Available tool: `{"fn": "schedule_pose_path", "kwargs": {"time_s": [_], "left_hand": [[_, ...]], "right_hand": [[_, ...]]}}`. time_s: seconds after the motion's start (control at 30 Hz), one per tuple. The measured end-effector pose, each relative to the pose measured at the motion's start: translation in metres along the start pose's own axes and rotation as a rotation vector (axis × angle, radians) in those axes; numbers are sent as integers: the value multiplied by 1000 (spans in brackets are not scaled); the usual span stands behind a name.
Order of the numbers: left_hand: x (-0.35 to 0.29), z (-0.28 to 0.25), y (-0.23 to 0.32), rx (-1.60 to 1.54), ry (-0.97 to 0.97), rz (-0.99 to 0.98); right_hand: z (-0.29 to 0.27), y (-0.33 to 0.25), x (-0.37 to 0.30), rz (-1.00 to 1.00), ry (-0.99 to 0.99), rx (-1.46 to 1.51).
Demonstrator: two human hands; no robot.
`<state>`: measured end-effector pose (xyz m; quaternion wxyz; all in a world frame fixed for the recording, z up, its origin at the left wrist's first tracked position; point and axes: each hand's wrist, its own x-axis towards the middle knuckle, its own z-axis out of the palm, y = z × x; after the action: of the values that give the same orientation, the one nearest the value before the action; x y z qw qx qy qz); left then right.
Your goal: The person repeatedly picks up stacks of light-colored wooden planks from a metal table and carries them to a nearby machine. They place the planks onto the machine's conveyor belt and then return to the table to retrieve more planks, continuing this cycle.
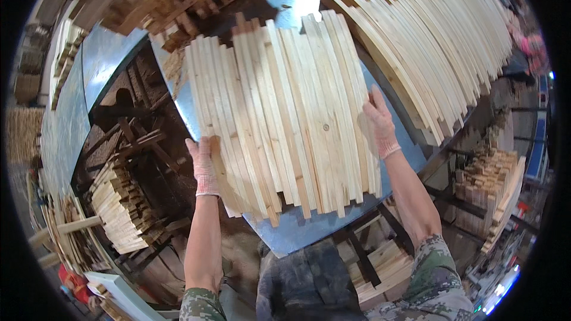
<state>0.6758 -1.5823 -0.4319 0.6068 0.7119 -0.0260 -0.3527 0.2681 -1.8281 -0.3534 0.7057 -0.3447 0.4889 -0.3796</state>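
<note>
Pale wooden slats (285, 119), long and narrow, lie side by side in a broad row with uneven ends, pointing away from the person over a smooth blue worktop (291, 232); whether the row rests fully on it or is slightly raised, I cannot tell. The left hand (204, 166), in a pinkish-white knitted glove, is at the row's left edge, low down, its fingers pointing up along the outermost wood. The right hand (379, 122), gloved the same way, is at the right edge, somewhat higher, with its visible fingers extended and slightly apart. So the whole row is between the two sets of fingers; whether they grip the edges or merely press against them, I cannot tell. A round brown knot (326, 127) marks one slat right of the middle. To the right, a second fanned row of pale wooden strips (428, 53) lies near the first. At lower left is a stack of short pale wooden pieces (122, 208). Any writing among the surroundings is too small or blurred to read.
</note>
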Motion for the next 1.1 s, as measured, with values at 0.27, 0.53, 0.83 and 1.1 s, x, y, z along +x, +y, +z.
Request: {"fn": "schedule_pose_path", "kwargs": {"time_s": [0.27, 0.53, 0.83, 1.1], "left_hand": [[-107, -64, -2, -236, -233, -356], [-198, -124, 0, -375, -252, -538], [-310, -198, 43, -477, -202, -387], [-460, -328, 79, -436, 22, 72]], "right_hand": [[-8, 21, -46, 398, -142, -249], [12, 48, -95, 496, -158, -338], [55, 14, -159, 459, -432, -339], [189, 9, -245, 213, -824, -298]]}}
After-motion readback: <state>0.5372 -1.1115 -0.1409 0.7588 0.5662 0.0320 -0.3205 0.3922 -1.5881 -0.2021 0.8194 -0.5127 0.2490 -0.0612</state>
